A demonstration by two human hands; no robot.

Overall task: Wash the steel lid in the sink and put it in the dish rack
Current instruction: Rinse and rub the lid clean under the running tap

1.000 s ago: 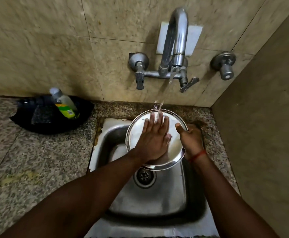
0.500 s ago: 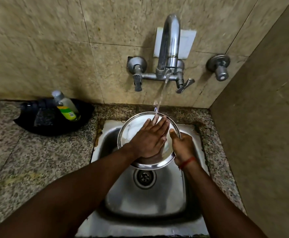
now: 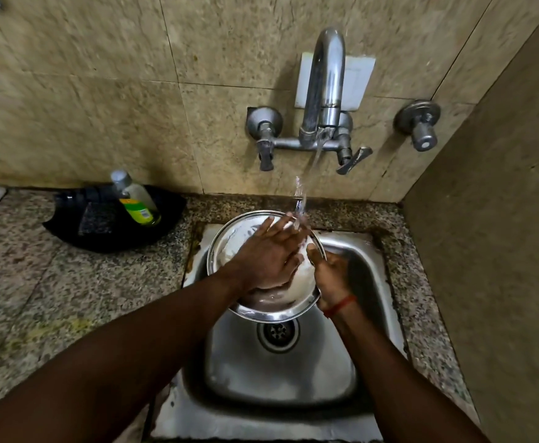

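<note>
Your left hand (image 3: 268, 254) lies flat on the face of the lid (image 3: 233, 241). The fingers are straight and close together, pointing away from you and a little to the right. Palm and fingers press on the metal and nothing is gripped. The fingertips (image 3: 289, 220) reach the lid's far rim, where the water (image 3: 317, 155) lands on them. Your left forearm comes in from the lower left and crosses the sink's near left corner.

Your right hand (image 3: 332, 276) holds the lid by its right rim. The thumb (image 3: 314, 255) is hooked over the rim onto the face, just beside the left hand. The other fingers are behind the lid, and you cannot tell how they lie. A red thread (image 3: 340, 305) circles the right wrist. That forearm rises from the lower right.

The lid is over the sink (image 3: 293, 378), tilted with its face towards you. The near rim hangs above the drain (image 3: 277, 332) and the far rim is level with the sink's back edge. The face looks wet and pale with film.

The tap (image 3: 324, 91) is running in a thin stream.

On the counter (image 3: 69, 298) to the left, a bottle (image 3: 137, 199) leans in a black tray (image 3: 101, 231) against the wall.
</note>
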